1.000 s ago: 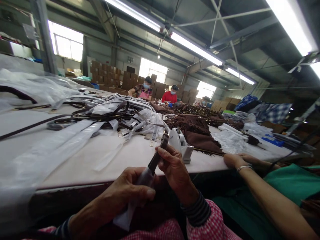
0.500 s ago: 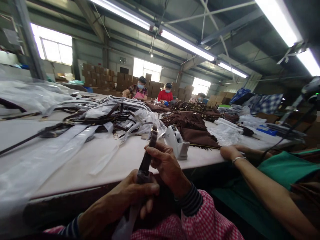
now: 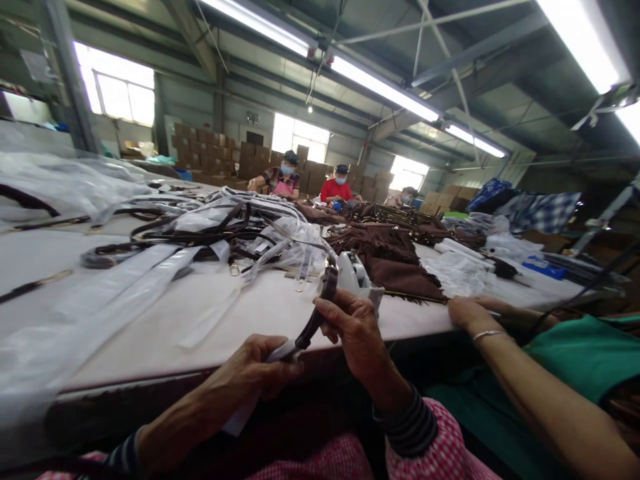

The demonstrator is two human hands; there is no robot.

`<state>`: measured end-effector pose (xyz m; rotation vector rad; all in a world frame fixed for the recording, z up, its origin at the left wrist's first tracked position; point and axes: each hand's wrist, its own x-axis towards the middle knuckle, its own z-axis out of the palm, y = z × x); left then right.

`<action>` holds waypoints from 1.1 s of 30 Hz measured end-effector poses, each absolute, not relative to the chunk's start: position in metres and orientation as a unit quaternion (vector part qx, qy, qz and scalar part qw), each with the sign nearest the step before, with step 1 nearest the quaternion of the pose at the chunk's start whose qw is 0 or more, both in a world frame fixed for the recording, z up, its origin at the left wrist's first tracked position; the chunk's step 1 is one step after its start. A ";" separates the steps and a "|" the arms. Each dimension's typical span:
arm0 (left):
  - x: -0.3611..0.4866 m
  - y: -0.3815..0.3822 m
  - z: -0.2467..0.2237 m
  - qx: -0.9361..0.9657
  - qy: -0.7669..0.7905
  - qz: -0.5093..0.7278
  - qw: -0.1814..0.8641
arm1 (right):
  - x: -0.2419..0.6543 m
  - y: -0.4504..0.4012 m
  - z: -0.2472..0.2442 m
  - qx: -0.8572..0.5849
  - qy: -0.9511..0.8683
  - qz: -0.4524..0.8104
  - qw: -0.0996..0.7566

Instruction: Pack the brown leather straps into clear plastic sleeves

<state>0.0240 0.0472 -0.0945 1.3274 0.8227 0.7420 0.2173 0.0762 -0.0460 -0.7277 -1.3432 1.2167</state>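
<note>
A dark brown strap (image 3: 311, 328) with a metal buckle stretches in a bend between my hands. The fingers of my right hand (image 3: 359, 327) pinch it just below the buckle end, which points up over the table edge. My left hand (image 3: 253, 370) is closed around the strap's lower part, where a clear plastic sleeve (image 3: 280, 351) covers it; the sleeve's tail hangs below that hand. Right behind my right hand stands a white tape dispenser (image 3: 347, 272), partly hidden by the hand and strap.
Sleeved and bare straps (image 3: 200, 230) lie heaped on the pale table (image 3: 150, 333). Brown fringed pieces (image 3: 395, 257) are piled to the right. A co-worker's forearm (image 3: 530, 380) rests at the table edge on my right. Several people sit across the table.
My hands have moved apart, the right one rightward and the left one leftward. The strap between them now curves, and its buckle end has shifted right, in front of the tape dispenser.
</note>
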 end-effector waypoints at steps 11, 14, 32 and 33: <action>0.025 0.046 -0.112 0.511 0.288 0.327 0.741 | 0.196 0.077 -0.040 -0.244 -0.556 0.574 0.549; 0.027 0.049 -0.122 0.477 0.245 0.335 0.774 | 0.198 0.078 -0.038 -0.225 -0.568 0.579 0.539; 0.022 0.056 -0.093 0.597 0.331 0.321 0.657 | 0.187 0.080 -0.040 -0.270 -0.539 0.561 0.567; 0.023 0.058 -0.093 0.615 0.340 0.326 0.633 | 0.186 0.080 -0.040 -0.277 -0.535 0.555 0.573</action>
